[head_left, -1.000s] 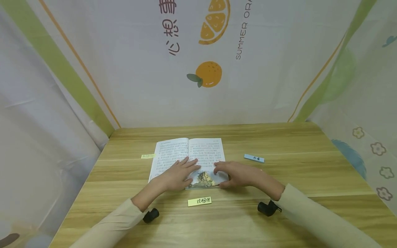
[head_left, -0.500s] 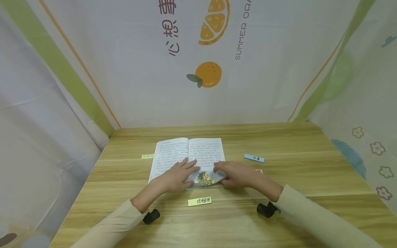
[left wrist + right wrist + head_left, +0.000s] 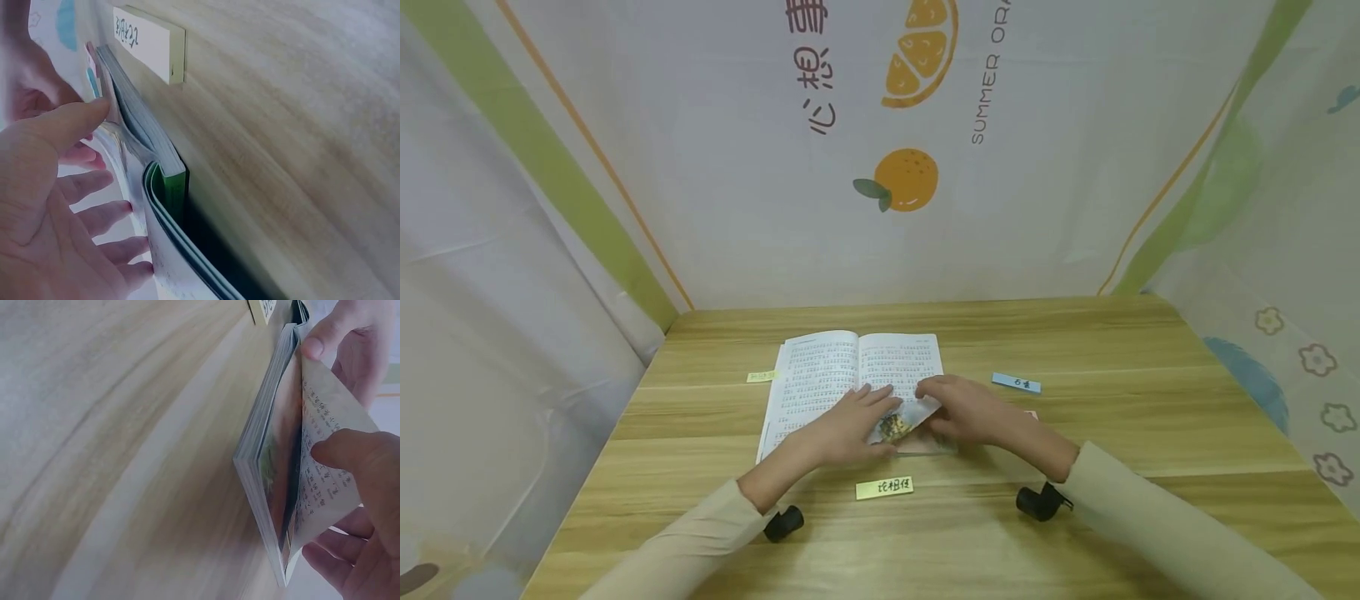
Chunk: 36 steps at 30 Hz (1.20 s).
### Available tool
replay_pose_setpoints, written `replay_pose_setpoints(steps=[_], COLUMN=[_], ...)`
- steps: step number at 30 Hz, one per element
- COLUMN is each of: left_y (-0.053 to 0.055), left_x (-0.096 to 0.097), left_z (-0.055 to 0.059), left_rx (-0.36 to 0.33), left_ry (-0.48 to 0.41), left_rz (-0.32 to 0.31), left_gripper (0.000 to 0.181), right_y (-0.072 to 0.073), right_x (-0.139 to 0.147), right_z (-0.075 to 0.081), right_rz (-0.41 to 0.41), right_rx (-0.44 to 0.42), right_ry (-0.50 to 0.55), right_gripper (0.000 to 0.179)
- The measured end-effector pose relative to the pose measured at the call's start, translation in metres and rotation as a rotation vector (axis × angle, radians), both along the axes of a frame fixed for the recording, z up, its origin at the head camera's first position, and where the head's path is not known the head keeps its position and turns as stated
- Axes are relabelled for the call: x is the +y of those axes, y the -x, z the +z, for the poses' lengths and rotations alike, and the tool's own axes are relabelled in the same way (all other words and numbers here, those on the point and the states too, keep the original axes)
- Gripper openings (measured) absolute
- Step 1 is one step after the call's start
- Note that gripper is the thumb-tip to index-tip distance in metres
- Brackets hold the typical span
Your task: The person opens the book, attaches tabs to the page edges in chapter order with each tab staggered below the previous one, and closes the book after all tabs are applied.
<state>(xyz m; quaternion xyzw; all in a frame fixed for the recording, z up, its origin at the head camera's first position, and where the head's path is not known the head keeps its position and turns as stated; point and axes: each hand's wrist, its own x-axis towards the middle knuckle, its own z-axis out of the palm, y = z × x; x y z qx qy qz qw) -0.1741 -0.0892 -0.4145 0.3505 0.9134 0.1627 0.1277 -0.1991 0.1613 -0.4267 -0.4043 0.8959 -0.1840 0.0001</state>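
An open book with printed text lies on the wooden table. My left hand rests across its lower middle, fingers spread and fairly straight, thumb by the lower edge. With thumb and fingers my right hand pinches the lower right corner of a page. That page bends up and leftward, baring a picture page beneath it. In the left wrist view, the book's green spine shows at the bottom edge.
A yellow labelled block lies in front of the book, a blue one to its right. A pale yellow label meets the book's left edge. Something pinkish is mostly hidden behind the right wrist. A printed curtain stands behind the table.
My right hand has taken the page's lower right corner and raised it up and to the left. The left hand has shifted slightly right on the book.
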Motion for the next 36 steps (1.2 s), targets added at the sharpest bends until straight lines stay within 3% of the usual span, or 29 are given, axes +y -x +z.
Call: replay_pose_setpoints(steps=[5,10,14,17,23,27,31,36], left_y=[0.005,0.010,0.014,0.016,0.021,0.021,0.019,0.013], left_x=[-0.002,-0.005,-0.012,-0.021,-0.045,-0.062,-0.072,-0.075], left_z=[-0.001,0.000,0.010,0.020,0.038,0.042,0.036,0.020], left_rx=[0.031,0.084,0.099,0.122,0.205,0.241,0.300,0.349], left_ry=[-0.076,-0.217,-0.338,-0.380,-0.364,-0.361,-0.301,-0.131], left_rz=[-0.008,0.024,0.083,0.132,0.221,0.263,0.306,0.372], left_gripper=[0.070,0.080,0.085,0.088,0.088,0.089,0.091,0.092], right_y=[0.000,0.004,0.004,0.004,0.001,0.001,0.000,-0.004], right_x=[0.008,0.024,0.036,0.042,0.048,0.046,0.040,0.028], right_z=[0.000,0.001,0.005,0.004,-0.003,-0.006,-0.008,-0.008], right_rz=[-0.026,-0.133,-0.180,-0.169,-0.152,-0.128,-0.071,0.009], right_rx=[-0.010,0.006,-0.003,-0.018,-0.063,-0.084,-0.063,-0.050], right_ry=[0.002,0.082,0.135,0.138,0.096,0.064,0.038,0.022], right_gripper=[0.054,0.079,0.088,0.087,0.079,0.073,0.064,0.057])
